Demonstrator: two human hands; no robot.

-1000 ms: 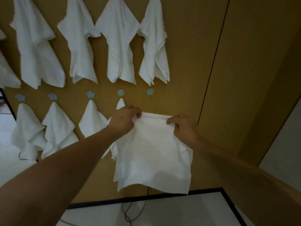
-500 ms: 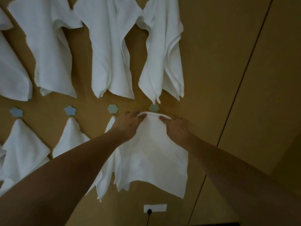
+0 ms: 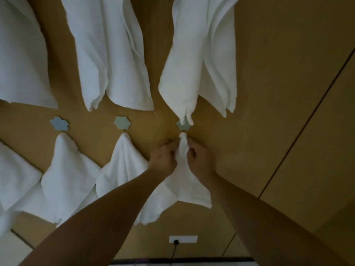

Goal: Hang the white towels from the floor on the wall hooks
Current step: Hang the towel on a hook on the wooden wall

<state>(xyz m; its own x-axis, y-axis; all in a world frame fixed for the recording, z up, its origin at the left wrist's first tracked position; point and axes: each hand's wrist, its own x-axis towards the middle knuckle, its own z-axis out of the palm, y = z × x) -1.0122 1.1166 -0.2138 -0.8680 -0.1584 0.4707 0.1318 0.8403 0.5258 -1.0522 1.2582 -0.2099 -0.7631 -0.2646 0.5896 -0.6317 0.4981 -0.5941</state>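
A white towel [image 3: 187, 187] hangs bunched just below the rightmost flower-shaped wall hook [image 3: 183, 126] of the lower row. Its gathered top touches the wall right under that hook. My left hand [image 3: 163, 159] pinches the bunched top from the left. My right hand [image 3: 199, 160] pinches it from the right. The towel's lower part fans out between my forearms. Whether the towel sits on the hook peg is hidden by the cloth.
Several white towels hang on the tan wall: an upper row [image 3: 199, 60] and a lower row [image 3: 123, 166] under grey hooks [image 3: 122, 122]. A white socket plate [image 3: 183, 239] with a black cable sits low on the wall. A panel seam [image 3: 307, 121] runs on the right.
The towel was spread flat between my hands; now its top is gathered into a bunch and raised up to the rightmost hook. My view has moved closer to the wall.
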